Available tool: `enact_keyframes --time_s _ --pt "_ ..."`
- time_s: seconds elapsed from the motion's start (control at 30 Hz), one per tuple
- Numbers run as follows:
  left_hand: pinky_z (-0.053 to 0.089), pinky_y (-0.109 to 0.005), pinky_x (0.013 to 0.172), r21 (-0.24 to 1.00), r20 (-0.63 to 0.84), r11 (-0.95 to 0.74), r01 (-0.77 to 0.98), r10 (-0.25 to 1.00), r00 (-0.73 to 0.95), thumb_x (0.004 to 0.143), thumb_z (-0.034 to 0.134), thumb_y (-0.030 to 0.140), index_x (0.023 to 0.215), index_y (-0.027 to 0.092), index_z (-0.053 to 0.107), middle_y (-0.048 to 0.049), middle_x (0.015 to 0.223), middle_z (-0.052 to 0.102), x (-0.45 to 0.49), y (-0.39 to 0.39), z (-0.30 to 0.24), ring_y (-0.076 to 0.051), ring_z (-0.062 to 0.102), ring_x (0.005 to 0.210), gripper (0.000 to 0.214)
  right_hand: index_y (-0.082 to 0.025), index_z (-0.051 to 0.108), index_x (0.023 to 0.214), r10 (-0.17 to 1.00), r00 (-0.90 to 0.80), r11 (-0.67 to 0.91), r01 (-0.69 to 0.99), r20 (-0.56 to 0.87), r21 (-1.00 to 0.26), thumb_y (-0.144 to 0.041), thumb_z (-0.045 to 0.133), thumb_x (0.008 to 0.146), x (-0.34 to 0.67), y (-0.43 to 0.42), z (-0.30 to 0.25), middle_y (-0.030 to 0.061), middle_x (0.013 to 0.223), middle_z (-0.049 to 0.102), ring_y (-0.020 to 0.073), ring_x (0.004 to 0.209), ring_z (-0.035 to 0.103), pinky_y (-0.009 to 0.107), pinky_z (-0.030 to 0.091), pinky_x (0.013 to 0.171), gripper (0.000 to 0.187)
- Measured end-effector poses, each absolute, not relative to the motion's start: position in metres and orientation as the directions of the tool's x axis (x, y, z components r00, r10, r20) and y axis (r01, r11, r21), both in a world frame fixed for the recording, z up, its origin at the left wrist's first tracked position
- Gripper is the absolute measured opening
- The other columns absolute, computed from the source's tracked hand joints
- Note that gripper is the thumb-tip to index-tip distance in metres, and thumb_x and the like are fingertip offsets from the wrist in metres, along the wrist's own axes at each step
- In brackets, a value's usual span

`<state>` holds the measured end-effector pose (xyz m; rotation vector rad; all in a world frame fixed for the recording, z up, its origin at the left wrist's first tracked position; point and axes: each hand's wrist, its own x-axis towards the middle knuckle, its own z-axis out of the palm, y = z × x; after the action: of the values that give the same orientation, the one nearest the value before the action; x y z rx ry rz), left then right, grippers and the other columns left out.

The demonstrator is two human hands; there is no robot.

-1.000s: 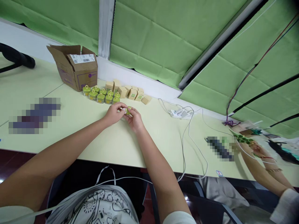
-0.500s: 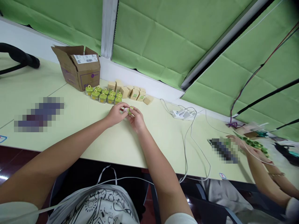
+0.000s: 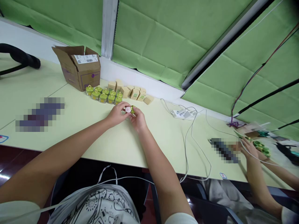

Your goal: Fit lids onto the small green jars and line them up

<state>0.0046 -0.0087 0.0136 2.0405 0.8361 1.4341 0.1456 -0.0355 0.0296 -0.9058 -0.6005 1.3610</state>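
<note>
Over the pale green table (image 3: 77, 124), my left hand (image 3: 116, 112) and my right hand (image 3: 138, 118) meet, both pinched on one small green jar (image 3: 130, 109) with a whitish round end facing me. Just beyond them stands a cluster of several similar green-lidded jars (image 3: 104, 95), and behind those a row of several small tan boxes (image 3: 130, 91). The fingers of both hands are curled around the jar, so much of it is hidden.
An open cardboard box (image 3: 79, 70) stands at the back left. White cables and a power strip (image 3: 183, 113) lie to the right. At the far right another person's hands (image 3: 249, 149) handle green items. A dark chair arm (image 3: 20, 57) shows at the left.
The small jar has turned between my fingers and its whitish end now shows. The other person's hands at the right have shifted. The camera moved slightly.
</note>
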Motion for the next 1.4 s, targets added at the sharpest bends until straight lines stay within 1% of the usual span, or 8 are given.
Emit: enact_keyframes --time_s 0.23,0.43,0.57,0.67,0.87,1.03,1.2,1.4 --pt "0.059 -0.037 0.091 0.703 0.633 -0.686 0.188 0.724 0.274 0.081 0.067 0.019 0.111 0.019 0.067 -0.0086 0.117 0.067 0.005 -0.009 0.010 -0.022 0.066 0.108 0.030 -0.019 0.065 0.089 0.975 0.131 -0.076 -0.556 -0.178 -0.827 -0.023 0.070 0.084 0.148 -0.033 0.025 -0.0013 0.079 0.072 0.0115 0.064 0.066 0.022 0.057 0.059 0.008" --pt "0.058 -0.039 0.093 0.711 0.617 -0.681 0.177 0.724 0.309 0.083 0.064 0.020 0.111 0.020 0.066 -0.0091 0.118 0.067 0.006 -0.007 0.005 -0.024 0.066 0.111 0.029 -0.021 0.064 0.091 0.969 0.145 -0.098 -0.509 -0.198 -0.855 -0.027 0.071 0.082 0.150 -0.031 0.023 -0.0013 0.078 0.071 0.0122 0.062 0.065 0.023 0.057 0.058 0.014" --pt "0.056 -0.039 0.094 0.676 0.602 -0.694 0.246 0.713 0.359 0.084 0.062 0.021 0.113 0.021 0.066 -0.0084 0.119 0.067 0.003 -0.009 0.008 -0.024 0.066 0.110 0.029 -0.020 0.064 0.090 0.960 0.189 -0.088 -0.497 -0.207 -0.863 -0.027 0.069 0.082 0.151 -0.030 0.022 -0.0020 0.076 0.069 0.0118 0.060 0.064 0.023 0.057 0.056 0.011" --pt "0.055 -0.039 0.094 0.624 0.580 -0.702 0.344 0.711 0.399 0.084 0.062 0.021 0.114 0.022 0.066 -0.0074 0.120 0.068 0.000 -0.011 0.011 -0.024 0.066 0.108 0.030 -0.020 0.064 0.090 0.949 0.229 -0.079 -0.488 -0.215 -0.869 -0.029 0.070 0.082 0.153 -0.028 0.020 -0.0022 0.074 0.067 0.0121 0.060 0.064 0.023 0.057 0.056 0.013" --pt "0.055 -0.040 0.087 0.568 0.525 -0.652 0.503 0.757 0.388 0.085 0.064 0.024 0.112 0.023 0.068 -0.0080 0.116 0.071 -0.004 -0.011 0.012 -0.027 0.068 0.102 0.027 -0.020 0.063 0.091 0.946 0.239 -0.090 -0.455 -0.218 -0.886 -0.028 0.073 0.081 0.152 -0.028 0.019 -0.0024 0.073 0.067 0.0120 0.060 0.064 0.024 0.059 0.058 0.016" --pt "0.054 -0.041 0.089 0.527 0.522 -0.655 0.541 0.752 0.402 0.086 0.063 0.025 0.112 0.022 0.070 -0.0088 0.117 0.071 -0.006 -0.009 0.012 -0.029 0.068 0.103 0.027 -0.021 0.061 0.091 0.948 0.228 -0.107 -0.431 -0.223 -0.896 -0.025 0.071 0.083 0.150 -0.028 0.019 -0.0022 0.071 0.068 0.0137 0.059 0.067 0.026 0.060 0.058 0.014" --pt "0.054 -0.041 0.089 0.507 0.514 -0.653 0.563 0.753 0.411 0.087 0.063 0.027 0.112 0.021 0.071 -0.0096 0.119 0.070 -0.008 -0.005 0.011 -0.029 0.067 0.105 0.027 -0.020 0.061 0.092 0.945 0.245 -0.098 -0.418 -0.216 -0.903 -0.024 0.071 0.084 0.152 -0.028 0.019 -0.0013 0.075 0.069 0.0140 0.061 0.070 0.024 0.058 0.055 0.013" --pt "0.052 -0.044 0.090 0.434 0.503 -0.673 0.599 0.733 0.458 0.089 0.059 0.031 0.102 0.021 0.072 -0.0117 0.109 0.073 -0.010 0.001 0.008 -0.032 0.066 0.103 0.021 -0.021 0.061 0.092 0.939 0.276 -0.080 -0.397 -0.203 -0.914 -0.026 0.072 0.083 0.153 -0.028 0.019 -0.0012 0.076 0.070 0.0143 0.063 0.071 0.022 0.055 0.052 0.015"
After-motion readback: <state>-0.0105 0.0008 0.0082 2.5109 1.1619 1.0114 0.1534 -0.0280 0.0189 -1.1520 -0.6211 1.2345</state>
